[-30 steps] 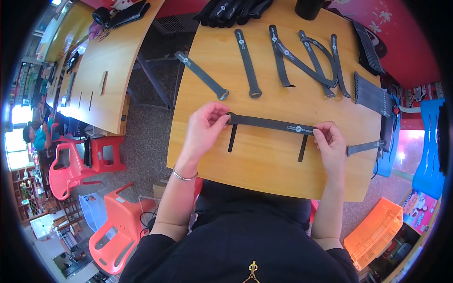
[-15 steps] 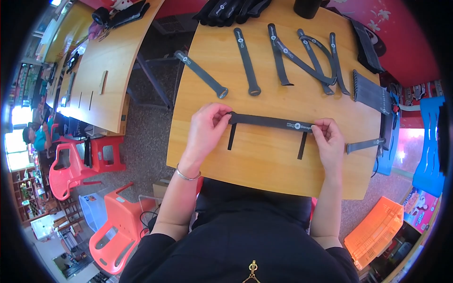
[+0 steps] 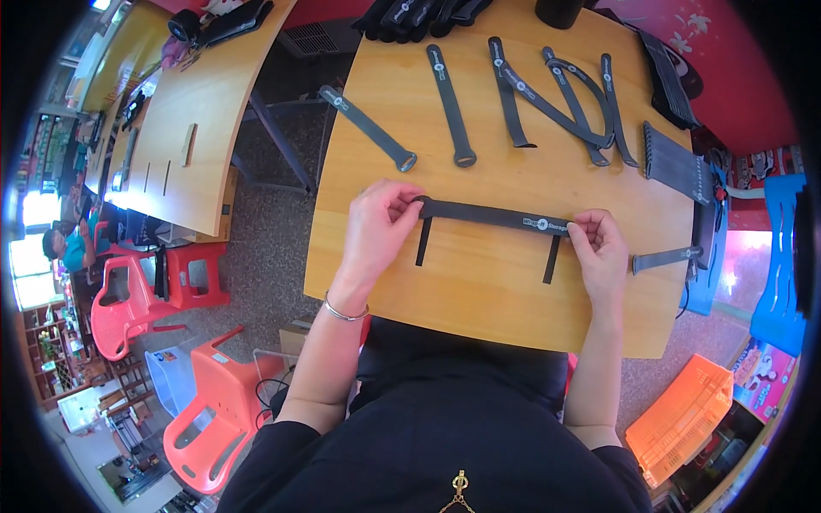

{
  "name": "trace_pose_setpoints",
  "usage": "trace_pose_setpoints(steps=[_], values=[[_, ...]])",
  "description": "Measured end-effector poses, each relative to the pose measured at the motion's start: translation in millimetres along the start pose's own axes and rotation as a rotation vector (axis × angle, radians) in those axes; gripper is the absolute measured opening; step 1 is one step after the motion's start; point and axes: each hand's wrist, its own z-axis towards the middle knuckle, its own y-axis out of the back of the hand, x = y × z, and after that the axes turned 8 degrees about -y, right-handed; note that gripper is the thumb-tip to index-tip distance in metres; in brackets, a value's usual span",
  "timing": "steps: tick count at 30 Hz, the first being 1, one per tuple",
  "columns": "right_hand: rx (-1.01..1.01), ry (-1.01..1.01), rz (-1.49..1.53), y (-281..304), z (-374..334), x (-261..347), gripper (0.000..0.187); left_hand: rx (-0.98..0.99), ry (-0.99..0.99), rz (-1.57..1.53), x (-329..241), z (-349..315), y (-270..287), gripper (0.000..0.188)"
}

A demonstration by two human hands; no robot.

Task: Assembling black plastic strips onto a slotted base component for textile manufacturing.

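A dark grey strap (image 3: 487, 215) with a pale printed mark stretches sideways between my hands over the wooden table (image 3: 479, 295). My left hand (image 3: 380, 221) pinches its left end, and my right hand (image 3: 600, 248) pinches the right end. Below the strap, two short black strips lie on the tabletop: a left strip (image 3: 423, 244) and a right strip (image 3: 551, 260). Beyond my hands lie several loose straps, among them one with a looped end (image 3: 450, 107) and one angled at the left (image 3: 368, 128). Another short strap (image 3: 666, 259) lies to the right of my right hand.
A stack of grey straps (image 3: 676, 162) sits at the right edge, and a black bundle (image 3: 419, 19) at the far edge. Left stands another table (image 3: 201, 158) with red chairs (image 3: 128, 299). An orange crate (image 3: 682, 419) is at the lower right.
The view has shifted slightly. Both hands keep their pinch on the strap's ends, and the strap stays stretched in nearly the same place.
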Motion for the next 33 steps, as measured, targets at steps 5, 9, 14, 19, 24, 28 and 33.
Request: trace_pose_setpoints(steps=[5,9,14,19,24,28,33], values=[[-0.008,0.020,0.009,0.8,0.0,-2.7,0.011,0.027,0.041,-0.016,2.0,0.6,0.2,0.012],[0.012,-0.007,0.012,1.2,0.0,-0.4,0.010,0.001,0.051,-0.052,4.7,-0.3,-1.0,0.010],[0.013,-0.012,-0.008,0.0,1.3,-2.2,0.008,-0.008,0.069,-0.053,5.4,0.5,-2.3,0.009],[-0.019,-0.008,-0.023,0.1,-0.2,0.8,0.006,-0.020,0.037,-0.025,1.4,-0.3,-2.6,0.008],[-0.025,0.001,-0.043,-0.2,0.1,0.7,0.004,-0.038,0.024,-0.026,4.5,-1.3,-5.3,0.008],[-0.026,0.000,-0.047,-1.6,1.0,-2.4,0.004,-0.030,-0.014,0.027,4.6,-2.8,-4.3,0.005],[-0.038,0.015,-0.081,-2.4,-0.6,0.9,0.005,-0.031,-0.016,0.037,2.6,-2.6,-3.7,0.005]])
